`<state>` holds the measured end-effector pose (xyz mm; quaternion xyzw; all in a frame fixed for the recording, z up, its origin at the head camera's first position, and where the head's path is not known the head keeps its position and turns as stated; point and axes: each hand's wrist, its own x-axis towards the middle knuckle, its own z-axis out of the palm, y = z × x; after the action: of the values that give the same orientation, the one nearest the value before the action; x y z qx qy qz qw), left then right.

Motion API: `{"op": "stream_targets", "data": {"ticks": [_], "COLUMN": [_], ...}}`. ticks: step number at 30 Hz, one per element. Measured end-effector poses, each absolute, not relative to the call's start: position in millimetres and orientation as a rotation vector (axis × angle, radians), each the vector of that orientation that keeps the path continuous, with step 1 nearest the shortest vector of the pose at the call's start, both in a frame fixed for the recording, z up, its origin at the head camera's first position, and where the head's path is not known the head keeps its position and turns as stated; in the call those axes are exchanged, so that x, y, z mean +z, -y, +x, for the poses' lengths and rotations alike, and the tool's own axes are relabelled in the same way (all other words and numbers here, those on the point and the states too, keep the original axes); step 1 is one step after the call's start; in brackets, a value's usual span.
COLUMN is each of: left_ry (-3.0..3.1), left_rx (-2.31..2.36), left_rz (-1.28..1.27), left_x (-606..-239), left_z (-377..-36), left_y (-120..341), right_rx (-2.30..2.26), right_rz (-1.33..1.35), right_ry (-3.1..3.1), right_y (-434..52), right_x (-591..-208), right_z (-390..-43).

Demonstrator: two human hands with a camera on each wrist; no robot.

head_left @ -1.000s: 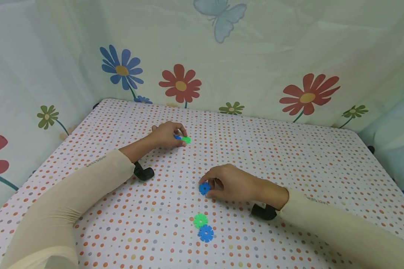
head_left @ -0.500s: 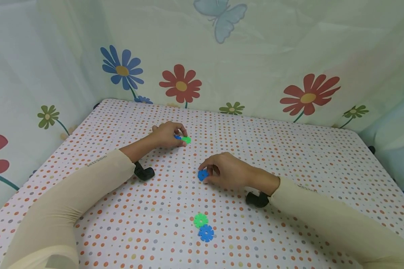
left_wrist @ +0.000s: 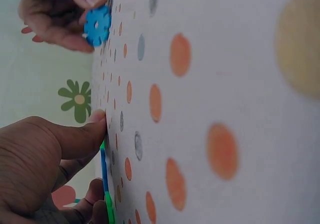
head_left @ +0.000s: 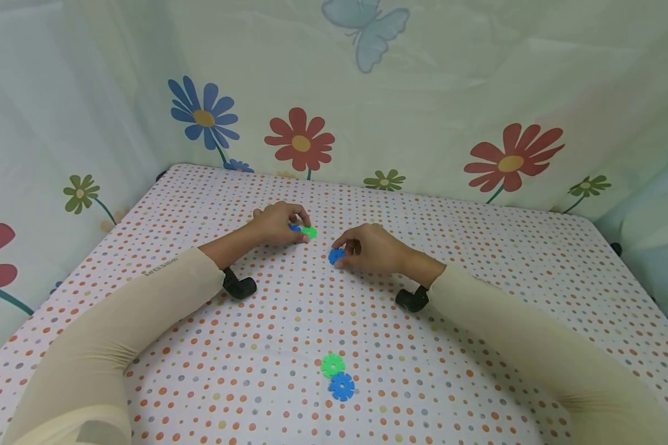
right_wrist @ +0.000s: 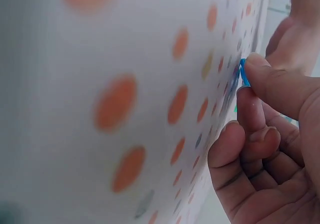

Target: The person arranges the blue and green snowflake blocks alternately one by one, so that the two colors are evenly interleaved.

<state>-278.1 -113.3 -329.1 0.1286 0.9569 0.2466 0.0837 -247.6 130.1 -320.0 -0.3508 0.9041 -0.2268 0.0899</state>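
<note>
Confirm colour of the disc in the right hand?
Blue: the disc pinched by the right hand; clearest in the left wrist view.

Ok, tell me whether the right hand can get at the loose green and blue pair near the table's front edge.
Probably yes. The green piece and blue piece lie uncovered with bare cloth around them, but the right hand already pinches a blue snowflake piece.

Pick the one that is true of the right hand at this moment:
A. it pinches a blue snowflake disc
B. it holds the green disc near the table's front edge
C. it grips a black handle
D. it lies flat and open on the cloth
A: the right hand pinches a blue snowflake disc between thumb and fingertips just above the dotted cloth, as the left wrist view also shows.
</note>
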Motion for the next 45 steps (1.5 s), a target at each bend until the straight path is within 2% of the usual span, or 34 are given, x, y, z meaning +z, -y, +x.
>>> {"op": "stream_targets", "data": {"ticks": [10, 16, 27, 45], "left_ry": [-2.855, -2.859, -2.855, -2.853], "left_rx": [0.721, 0.727, 0.742, 0.72], "left_rz": [0.372, 0.38, 0.4, 0.377], "left_x": [-329.6, -329.2, -329.9, -329.5], "left_z": [-278.4, -277.8, -278.5, -278.7], "left_y": [112.0, 111.3, 112.4, 113.0], "right_rx": [-0.681, -0.674, -0.697, -0.697], "right_rz": [-0.897, -0.895, -0.811, -0.818], "right_ry": [-2.718, -2.721, -2.697, -2.694], "right_y": [-121.4, -116.0, -107.2, -106.8], "right_x": [-321.3, -321.5, -322.1, -323.4], "right_z": [-279.8, -289.0, -293.8, -293.8]}}
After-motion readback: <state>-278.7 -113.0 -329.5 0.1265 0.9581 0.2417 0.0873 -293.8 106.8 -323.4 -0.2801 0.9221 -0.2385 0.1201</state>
